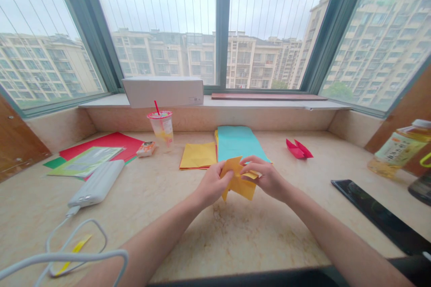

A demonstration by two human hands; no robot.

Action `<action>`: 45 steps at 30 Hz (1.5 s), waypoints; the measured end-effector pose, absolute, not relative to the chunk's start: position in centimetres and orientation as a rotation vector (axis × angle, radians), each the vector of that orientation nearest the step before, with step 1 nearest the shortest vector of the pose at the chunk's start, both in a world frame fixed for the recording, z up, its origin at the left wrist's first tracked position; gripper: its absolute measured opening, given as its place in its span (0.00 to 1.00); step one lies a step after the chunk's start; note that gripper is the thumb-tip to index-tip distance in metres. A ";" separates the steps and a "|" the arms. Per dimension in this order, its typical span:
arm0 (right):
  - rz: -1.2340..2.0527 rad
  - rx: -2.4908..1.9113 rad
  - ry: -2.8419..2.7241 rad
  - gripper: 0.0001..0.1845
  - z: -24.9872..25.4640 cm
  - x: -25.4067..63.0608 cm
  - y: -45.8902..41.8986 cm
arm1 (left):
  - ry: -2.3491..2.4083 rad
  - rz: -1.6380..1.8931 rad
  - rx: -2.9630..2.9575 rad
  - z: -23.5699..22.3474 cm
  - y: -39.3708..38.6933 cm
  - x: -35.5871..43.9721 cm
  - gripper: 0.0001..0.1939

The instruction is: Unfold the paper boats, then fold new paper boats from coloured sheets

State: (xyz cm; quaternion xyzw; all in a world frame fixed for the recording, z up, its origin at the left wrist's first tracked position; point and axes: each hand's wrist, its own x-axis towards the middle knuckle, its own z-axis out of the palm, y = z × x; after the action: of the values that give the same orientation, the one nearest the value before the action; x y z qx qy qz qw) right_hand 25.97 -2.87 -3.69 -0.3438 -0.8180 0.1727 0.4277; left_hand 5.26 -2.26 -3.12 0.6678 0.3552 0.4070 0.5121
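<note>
Between my two hands, above the near middle of the counter, is a sheet of yellow origami paper (245,188) with several folded flaps standing out. My left hand (214,184) pinches its left side, thumb on top. From the right, my right hand (266,177) grips an upper flap between thumb and fingers. Just behind the hands lie a stack of yellow square paper (198,154) and a stack of light blue paper (239,141). A folded red paper piece (299,149) rests farther right.
On the left are red paper (117,143), a white power bank (97,182) with a looping cable (84,256), and a plastic cup with a straw (162,130). A black phone (377,213) and a drink bottle (399,150) stand or lie at right. A white box (163,92) sits on the sill.
</note>
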 end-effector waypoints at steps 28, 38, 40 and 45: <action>1.049 -0.984 -1.520 0.26 -4.1 25.0 -2.7 | 0.884 1.089 1.445 -2.8 -2.0 5.0 0.16; 1.377 -1.008 -1.570 0.21 -2.0 24.7 -3.8 | 0.928 1.158 1.394 -2.3 -2.3 5.0 0.17; 1.417 -1.004 -1.594 0.23 -2.0 24.6 -4.0 | 0.914 1.170 1.363 -2.3 -2.4 5.1 0.18; 1.374 -0.992 -1.553 0.24 -2.1 24.4 -3.9 | 0.853 1.207 1.365 -2.3 -2.4 5.2 0.19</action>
State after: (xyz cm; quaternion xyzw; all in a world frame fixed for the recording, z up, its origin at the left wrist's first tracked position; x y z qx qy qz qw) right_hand 24.45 -3.93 -2.15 -0.3937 -0.6166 0.5453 0.4092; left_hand 5.25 -2.39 -2.34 0.5730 0.3580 0.5068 0.5354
